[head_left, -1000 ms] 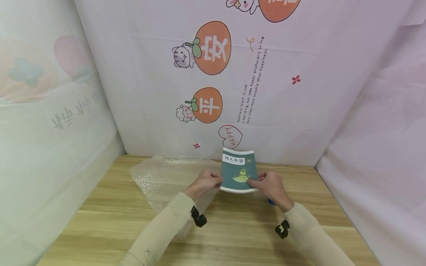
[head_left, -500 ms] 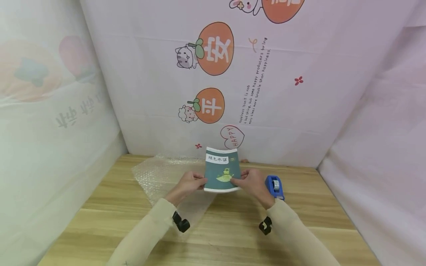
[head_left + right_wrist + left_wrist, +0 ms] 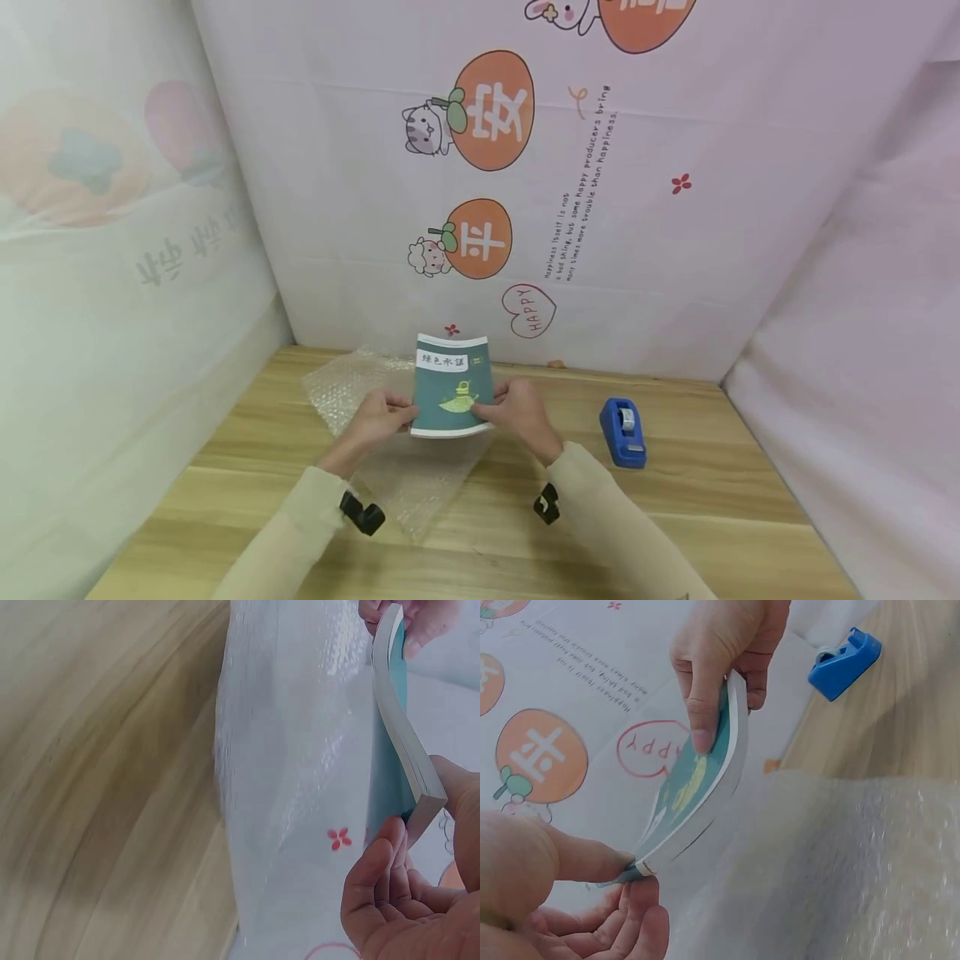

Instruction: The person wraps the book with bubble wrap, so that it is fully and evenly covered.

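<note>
A green paperback book [image 3: 442, 387] with a white title box and a yellow leaf drawing is held up by both hands. My left hand [image 3: 380, 417] pinches its left edge, thumb on the cover and fingers behind. At the right edge my right hand [image 3: 522, 410] grips it the same way, the thumb lying over the drawing. The book bows between them, its white page edges [image 3: 401, 724] showing in the right wrist view. Below and behind it, a sheet of bubble wrap [image 3: 337, 392] lies spread on the wooden table [image 3: 697, 517], partly hidden by the book and left hand.
A blue tape dispenser [image 3: 624, 433] stands on the table to the right of the right hand. White printed cloth [image 3: 360, 208] hangs along the back, with more cloth at both sides.
Both hands have carried the book leftward in the head view, over the bubble wrap. The tape dispenser, mostly covered by the right arm before, now shows fully.
</note>
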Demonstrator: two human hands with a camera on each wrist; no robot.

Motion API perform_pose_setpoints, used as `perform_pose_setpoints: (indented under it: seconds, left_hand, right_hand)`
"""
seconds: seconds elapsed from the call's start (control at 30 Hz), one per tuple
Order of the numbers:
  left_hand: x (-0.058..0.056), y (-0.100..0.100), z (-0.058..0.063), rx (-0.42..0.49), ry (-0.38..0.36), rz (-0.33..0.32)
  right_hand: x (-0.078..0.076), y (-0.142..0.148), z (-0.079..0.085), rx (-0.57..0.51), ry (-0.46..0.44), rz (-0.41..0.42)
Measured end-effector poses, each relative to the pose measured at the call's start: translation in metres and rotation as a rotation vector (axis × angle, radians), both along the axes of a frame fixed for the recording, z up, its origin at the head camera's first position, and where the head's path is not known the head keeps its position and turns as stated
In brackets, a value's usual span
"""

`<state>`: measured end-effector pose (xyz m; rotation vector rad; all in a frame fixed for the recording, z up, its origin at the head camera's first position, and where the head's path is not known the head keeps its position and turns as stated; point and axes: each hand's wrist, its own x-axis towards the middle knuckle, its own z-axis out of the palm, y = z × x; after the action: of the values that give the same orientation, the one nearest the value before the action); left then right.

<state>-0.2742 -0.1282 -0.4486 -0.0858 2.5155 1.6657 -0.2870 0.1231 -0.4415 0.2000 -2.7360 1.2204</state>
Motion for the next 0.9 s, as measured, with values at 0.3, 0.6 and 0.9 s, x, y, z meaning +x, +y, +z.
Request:
perform_pose_setpoints:
  seconds: [0.3,0.6,0.9]
  left_hand:
    - [0.007,-0.027,-0.010,-0.024,0.011,0.048]
    - [0.001,-0.038,-0.033,-0.079,0.005,0.061]
    - [-0.006,-0.042,-0.048,-0.115,0.007,0.074]
  right_hand:
    - [-0.006,-0.031,-0.017,-0.052,-0.026,0.076]
    - [-0.017,-0.045,-0.040,-0.050,-0.057,0.091]
    - [-0.022,-0.053,-0.060,-0.063,-0.097,0.052]
